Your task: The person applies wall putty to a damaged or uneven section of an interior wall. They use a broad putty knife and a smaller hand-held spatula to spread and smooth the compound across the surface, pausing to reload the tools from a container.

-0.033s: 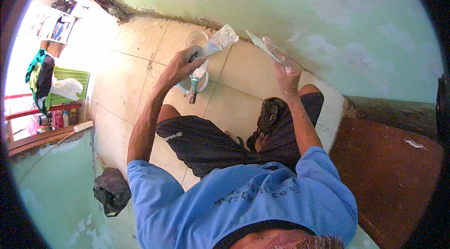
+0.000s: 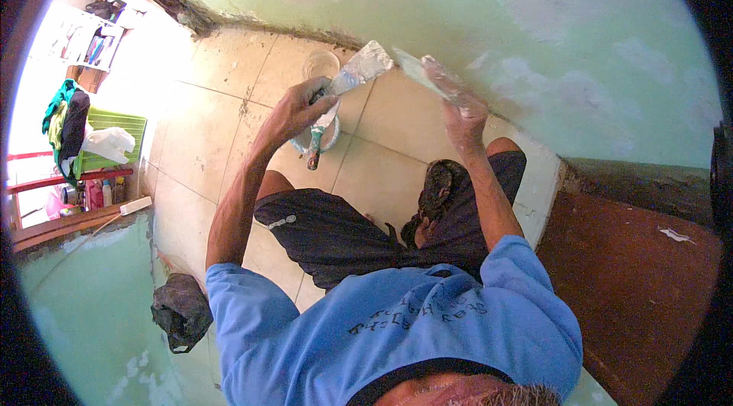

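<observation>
My left hand (image 2: 304, 106) is closed round a putty knife (image 2: 365, 67), whose wide blade is smeared with white paste and points up and right. In my right hand (image 2: 464, 112) is a thin flat scraper (image 2: 418, 70), pale with paste, gripped between fingers and thumb. Its tip is close to the putty knife's blade corner; whether they touch I cannot tell. Under my left hand stands a white bucket (image 2: 330, 135), with a green-handled tool (image 2: 314, 148) across it. Just beyond my left hand is a round, pale container (image 2: 321, 62) on the floor.
A patchy green wall (image 2: 534, 47) rises in front and to the right. At right lies a brown board (image 2: 626, 284). A black bag (image 2: 182, 312) rests at lower left, near a low green wall. A green basket (image 2: 122, 127) with cloths is beyond, over the tiled floor (image 2: 210, 127).
My right hand has shifted slightly left, and the scraper has turned to show more of its face, its tip nearer the putty knife. My left hand has barely moved.
</observation>
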The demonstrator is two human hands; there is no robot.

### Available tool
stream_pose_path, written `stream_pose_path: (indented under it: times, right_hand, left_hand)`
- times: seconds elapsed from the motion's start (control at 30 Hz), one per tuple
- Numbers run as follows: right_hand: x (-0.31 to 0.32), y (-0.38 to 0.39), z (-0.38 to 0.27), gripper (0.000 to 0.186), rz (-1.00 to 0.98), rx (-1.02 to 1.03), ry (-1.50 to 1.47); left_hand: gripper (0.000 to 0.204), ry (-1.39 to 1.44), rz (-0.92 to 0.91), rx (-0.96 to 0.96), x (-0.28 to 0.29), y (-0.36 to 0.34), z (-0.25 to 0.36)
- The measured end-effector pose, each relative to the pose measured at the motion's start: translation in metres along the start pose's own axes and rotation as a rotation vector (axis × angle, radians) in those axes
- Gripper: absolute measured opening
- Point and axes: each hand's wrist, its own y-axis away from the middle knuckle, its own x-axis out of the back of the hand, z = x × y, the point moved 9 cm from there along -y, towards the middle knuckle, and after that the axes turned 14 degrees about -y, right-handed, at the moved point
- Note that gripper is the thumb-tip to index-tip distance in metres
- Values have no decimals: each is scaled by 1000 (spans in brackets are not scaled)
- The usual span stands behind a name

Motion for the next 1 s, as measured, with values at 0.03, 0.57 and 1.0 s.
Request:
stream_pose_path:
  times: [0.03, 0.57, 1.0]
  right_hand:
    - [-10, -6, -17, 25, -58, 138, 102]
    - [-4, -4, -34, 42, -77, 203, 189]
    - [7, -8, -18, 35, -20, -178, 64]
  left_hand:
    - [26, 27, -9, 6, 1, 8, 12]
    - [27, 57, -33, -23, -4, 32, 50]
    - [26, 56, 20, -63, -4, 35, 43]
